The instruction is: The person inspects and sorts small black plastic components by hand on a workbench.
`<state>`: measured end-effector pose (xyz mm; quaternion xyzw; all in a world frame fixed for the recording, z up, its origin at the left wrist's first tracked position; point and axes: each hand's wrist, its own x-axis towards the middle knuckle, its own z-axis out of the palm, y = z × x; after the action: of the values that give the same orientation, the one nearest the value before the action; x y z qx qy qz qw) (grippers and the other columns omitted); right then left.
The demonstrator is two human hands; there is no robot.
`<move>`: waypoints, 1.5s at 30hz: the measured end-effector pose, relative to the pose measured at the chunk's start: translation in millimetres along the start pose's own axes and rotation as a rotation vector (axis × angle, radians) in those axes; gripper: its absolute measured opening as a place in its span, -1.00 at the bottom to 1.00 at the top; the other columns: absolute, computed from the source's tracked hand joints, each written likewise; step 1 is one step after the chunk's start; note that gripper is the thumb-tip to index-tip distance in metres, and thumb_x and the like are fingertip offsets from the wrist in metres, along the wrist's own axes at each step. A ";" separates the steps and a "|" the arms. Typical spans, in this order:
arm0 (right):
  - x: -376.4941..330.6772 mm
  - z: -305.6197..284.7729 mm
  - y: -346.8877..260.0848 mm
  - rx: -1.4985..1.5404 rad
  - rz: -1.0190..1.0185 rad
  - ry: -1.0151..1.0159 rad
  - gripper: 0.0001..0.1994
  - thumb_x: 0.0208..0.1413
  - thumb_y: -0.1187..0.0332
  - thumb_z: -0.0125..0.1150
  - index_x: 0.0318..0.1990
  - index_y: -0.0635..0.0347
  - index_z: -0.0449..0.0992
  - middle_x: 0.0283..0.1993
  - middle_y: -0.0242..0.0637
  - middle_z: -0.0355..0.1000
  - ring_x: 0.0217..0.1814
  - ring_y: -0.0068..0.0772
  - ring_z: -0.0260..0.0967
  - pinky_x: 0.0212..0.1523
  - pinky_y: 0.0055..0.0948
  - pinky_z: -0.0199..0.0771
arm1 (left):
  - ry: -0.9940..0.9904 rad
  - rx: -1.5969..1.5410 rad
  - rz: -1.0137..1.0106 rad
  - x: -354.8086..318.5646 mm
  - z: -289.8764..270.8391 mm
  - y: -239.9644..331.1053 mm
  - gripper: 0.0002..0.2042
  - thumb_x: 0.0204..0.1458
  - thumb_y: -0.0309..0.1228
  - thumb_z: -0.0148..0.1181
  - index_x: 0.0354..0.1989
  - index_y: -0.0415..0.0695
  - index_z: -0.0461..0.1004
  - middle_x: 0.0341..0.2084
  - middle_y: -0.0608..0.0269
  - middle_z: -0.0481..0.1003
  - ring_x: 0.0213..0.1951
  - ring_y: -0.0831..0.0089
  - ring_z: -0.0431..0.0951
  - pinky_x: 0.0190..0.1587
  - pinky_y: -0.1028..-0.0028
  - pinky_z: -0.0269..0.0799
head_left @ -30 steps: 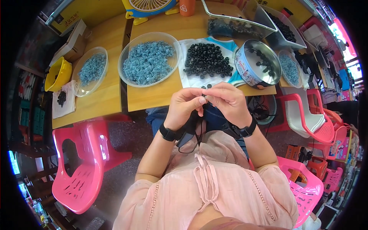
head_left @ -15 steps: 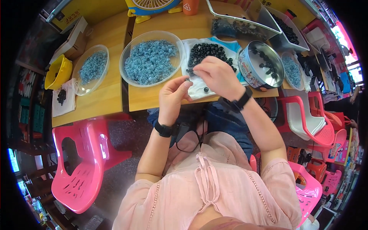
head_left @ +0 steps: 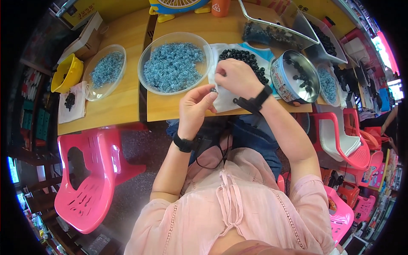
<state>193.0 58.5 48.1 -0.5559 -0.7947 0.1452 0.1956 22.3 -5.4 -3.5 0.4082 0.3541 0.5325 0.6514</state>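
Note:
My left hand (head_left: pixel 194 109) is raised at the table's front edge, thumb and fingers pinching a small dark ring-like piece (head_left: pixel 213 90). Just to its right, my right hand (head_left: pixel 241 77) hovers palm down with its fingers curled together; whatever they hold is hidden. Beneath and beyond it, many small black bead-like parts (head_left: pixel 250 59) lie heaped on a white and blue cloth (head_left: pixel 222 104). Left of the heap sits a round see-through basin (head_left: pixel 144 78) full of small pale-blue coiled pieces (head_left: pixel 172 66). A round tin (head_left: pixel 282 85) with scattered black parts inside stands to the right.
Farther left are another shallow tub (head_left: pixel 121 76) of blue pieces and a yellow container (head_left: pixel 68 74). Bins (head_left: pixel 293 38) of black parts stand at the back right, below a blue and yellow toy-like object (head_left: pixel 178 6). Pink plastic chairs (head_left: pixel 87 199) flank me.
The view has shifted slightly. My right hand has moved a little left relative to the cloth, its fingers curling inward. My left hand keeps its pinch, the dark piece now showing between the fingertips.

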 end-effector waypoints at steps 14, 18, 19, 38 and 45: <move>-99.5 -26.5 -10.8 1.232 0.245 -0.026 -0.82 0.14 0.48 0.26 -0.12 0.35 0.57 -0.31 -0.36 0.53 -0.32 -0.64 0.44 -0.27 -0.66 0.48 | -0.172 0.094 0.116 -22.7 27.5 11.4 -0.77 0.06 -0.57 0.26 -0.08 -0.29 0.55 -0.26 0.22 0.52 -0.38 0.60 0.53 -0.42 0.63 0.48; -109.0 -20.3 -10.9 1.254 0.190 0.072 -0.84 0.10 0.54 0.29 -0.16 0.36 0.58 -0.26 -0.32 0.52 -0.31 -0.61 0.45 -0.28 -0.65 0.48 | -0.201 0.150 0.156 -27.7 32.6 16.5 -0.78 0.05 -0.58 0.27 -0.11 -0.29 0.57 -0.25 0.18 0.50 -0.36 0.58 0.55 -0.43 0.64 0.48; -110.2 -17.9 -10.1 1.252 0.190 0.072 -0.84 0.10 0.54 0.29 -0.16 0.36 0.58 -0.26 -0.32 0.52 -0.31 -0.61 0.45 -0.28 -0.65 0.48 | -0.201 0.148 0.156 -27.9 33.0 17.0 -0.78 0.05 -0.58 0.27 -0.11 -0.29 0.57 -0.25 0.18 0.50 -0.36 0.58 0.55 -0.43 0.64 0.48; -120.4 -6.8 -15.0 1.363 0.097 0.159 -0.87 0.11 0.58 0.25 -0.18 0.38 0.57 -0.15 -0.24 0.49 -0.34 -0.58 0.44 -0.31 -0.65 0.47 | -0.240 0.303 0.346 -31.0 31.3 24.4 -0.78 0.01 -0.65 0.28 -0.13 -0.30 0.57 -0.27 0.16 0.53 -0.44 0.56 0.56 -0.44 0.65 0.49; -122.1 -14.7 -18.7 1.058 -0.051 0.220 -0.88 0.12 0.58 0.24 -0.19 0.37 0.57 -0.17 -0.27 0.47 -0.32 -0.56 0.45 -0.30 -0.63 0.48 | -0.289 0.293 0.299 -31.6 31.0 25.8 -0.77 0.01 -0.66 0.26 -0.12 -0.31 0.57 -0.29 0.15 0.53 -0.43 0.55 0.57 -0.42 0.64 0.50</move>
<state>221.8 -62.4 51.1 -0.3741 -0.6013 0.4617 0.5341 33.8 -38.7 33.6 0.6181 0.2665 0.5019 0.5431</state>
